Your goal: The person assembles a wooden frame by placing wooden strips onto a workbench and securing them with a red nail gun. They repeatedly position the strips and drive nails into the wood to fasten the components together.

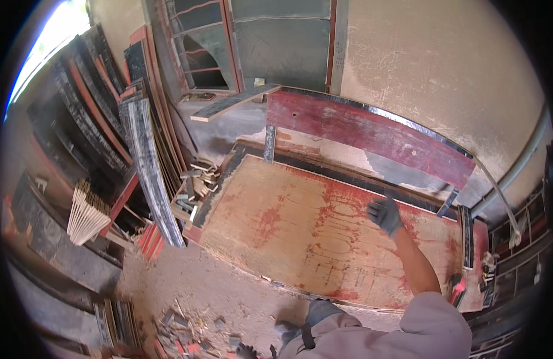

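My right hand (pixel 385 216), in a dark grey glove, is over the rear right part of a large, worn plywood sheet (pixel 267 211) with red stains. Its thumb stands apart from the fingers, and nothing shows in it. My left hand (pixel 246 352), also in a dark glove, is low at the bottom edge of the view, above scattered wood offcuts. It is only partly visible, and whether it holds anything cannot be told. Behind the sheet, a long red-faced board (pixel 370 130) stands on edge on short dark uprights. A dark strip of wood (pixel 467 238) lies near the sheet's right end.
A narrow board (pixel 236 102) juts left from the red board's end. Long dark panels (pixel 90 103) and a strip bundle (pixel 151 170) lean at left. Offcuts (pixel 200 179) are piled beside the table, others (pixel 186 327) on the floor. A pipe (pixel 512 166) runs at right.
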{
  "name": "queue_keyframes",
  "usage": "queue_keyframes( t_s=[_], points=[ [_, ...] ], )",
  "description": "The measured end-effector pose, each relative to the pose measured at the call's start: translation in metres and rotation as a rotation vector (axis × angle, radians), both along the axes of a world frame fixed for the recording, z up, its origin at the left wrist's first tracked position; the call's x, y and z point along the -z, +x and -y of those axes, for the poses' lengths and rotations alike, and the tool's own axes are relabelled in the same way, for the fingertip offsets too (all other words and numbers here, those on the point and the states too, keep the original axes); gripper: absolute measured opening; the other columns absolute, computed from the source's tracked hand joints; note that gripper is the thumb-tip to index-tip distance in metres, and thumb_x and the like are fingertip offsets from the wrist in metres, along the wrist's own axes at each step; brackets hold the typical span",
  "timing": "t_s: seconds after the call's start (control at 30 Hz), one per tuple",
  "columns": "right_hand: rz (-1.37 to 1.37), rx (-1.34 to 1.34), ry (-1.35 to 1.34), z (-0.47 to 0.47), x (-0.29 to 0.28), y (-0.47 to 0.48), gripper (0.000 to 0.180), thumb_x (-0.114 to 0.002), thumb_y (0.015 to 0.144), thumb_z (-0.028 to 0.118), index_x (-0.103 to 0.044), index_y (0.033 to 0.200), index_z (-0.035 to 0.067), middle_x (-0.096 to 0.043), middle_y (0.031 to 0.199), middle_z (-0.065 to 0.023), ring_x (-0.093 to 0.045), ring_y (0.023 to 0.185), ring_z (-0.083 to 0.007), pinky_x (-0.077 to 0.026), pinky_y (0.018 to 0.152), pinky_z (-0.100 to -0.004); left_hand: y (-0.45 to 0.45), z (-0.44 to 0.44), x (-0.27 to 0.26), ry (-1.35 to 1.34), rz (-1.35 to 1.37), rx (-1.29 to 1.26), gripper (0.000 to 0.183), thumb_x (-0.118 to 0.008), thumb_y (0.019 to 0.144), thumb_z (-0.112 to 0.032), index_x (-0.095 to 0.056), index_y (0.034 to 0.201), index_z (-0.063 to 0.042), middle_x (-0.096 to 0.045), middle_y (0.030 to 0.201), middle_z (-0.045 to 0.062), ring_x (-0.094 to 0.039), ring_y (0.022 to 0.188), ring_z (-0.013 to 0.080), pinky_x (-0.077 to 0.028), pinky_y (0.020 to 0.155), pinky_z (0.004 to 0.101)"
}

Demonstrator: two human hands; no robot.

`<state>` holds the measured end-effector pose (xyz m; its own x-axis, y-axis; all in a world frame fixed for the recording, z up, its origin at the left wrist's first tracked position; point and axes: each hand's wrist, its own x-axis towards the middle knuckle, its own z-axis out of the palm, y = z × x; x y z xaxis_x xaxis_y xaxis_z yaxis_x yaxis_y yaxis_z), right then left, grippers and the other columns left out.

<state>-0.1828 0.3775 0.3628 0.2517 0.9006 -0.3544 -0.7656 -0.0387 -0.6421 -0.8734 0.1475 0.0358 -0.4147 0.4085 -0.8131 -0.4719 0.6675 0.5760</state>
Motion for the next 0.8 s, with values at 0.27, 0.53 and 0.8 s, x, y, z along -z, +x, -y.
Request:
queue_keyframes(
  t_s=[0.27, 0.53, 0.8],
  points=[
    [0.258, -0.256, -0.184, -0.138, 0.049, -0.189, 0.031, -0.056, 0.098, 0.04, -0.064, 0.103, 0.011, -0.066, 0.083, -0.0051, -0.066, 0.074, -0.0211, -0.055, 0.065, -0.0361, -0.094, -0.248, -0.048, 0.438, -0.174, -0.016, 0.02, -0.053, 0.101, -0.026, -0.062, 0.101, -0.008, -0.059, 0.07, 0.006, -0.047, 0.047, 0.0114, -0.034, 0.04, 0.0237],
    [0.041, -0.72, -0.429, -0.19, 0.168, -0.341, 0.026, -0.055, 0.096, 0.027, -0.044, 0.075, 0.018, -0.035, 0.06, 0.0043, -0.033, 0.049, -0.0106, -0.025, 0.045, -0.0289, -0.159, -0.212, -0.099, -0.16, -0.752, 0.085, 0.031, -0.051, 0.096, -0.026, -0.072, 0.09, -0.004, -0.069, 0.073, 0.014, -0.067, 0.073, 0.0224, -0.05, 0.06, 0.0387],
    [0.306, -0.93, -0.529, -0.31, 0.189, -0.579, 0.028, -0.053, 0.1, 0.032, -0.048, 0.078, 0.016, -0.035, 0.061, 0.0042, -0.033, 0.049, -0.009, -0.027, 0.045, -0.0258, -0.261, -0.112, -0.027, -0.79, -0.638, 0.88, 0.033, -0.056, 0.093, -0.031, -0.064, 0.109, -0.003, -0.068, 0.116, 0.018, -0.068, 0.106, 0.0299, -0.055, 0.087, 0.0394]
  ],
)
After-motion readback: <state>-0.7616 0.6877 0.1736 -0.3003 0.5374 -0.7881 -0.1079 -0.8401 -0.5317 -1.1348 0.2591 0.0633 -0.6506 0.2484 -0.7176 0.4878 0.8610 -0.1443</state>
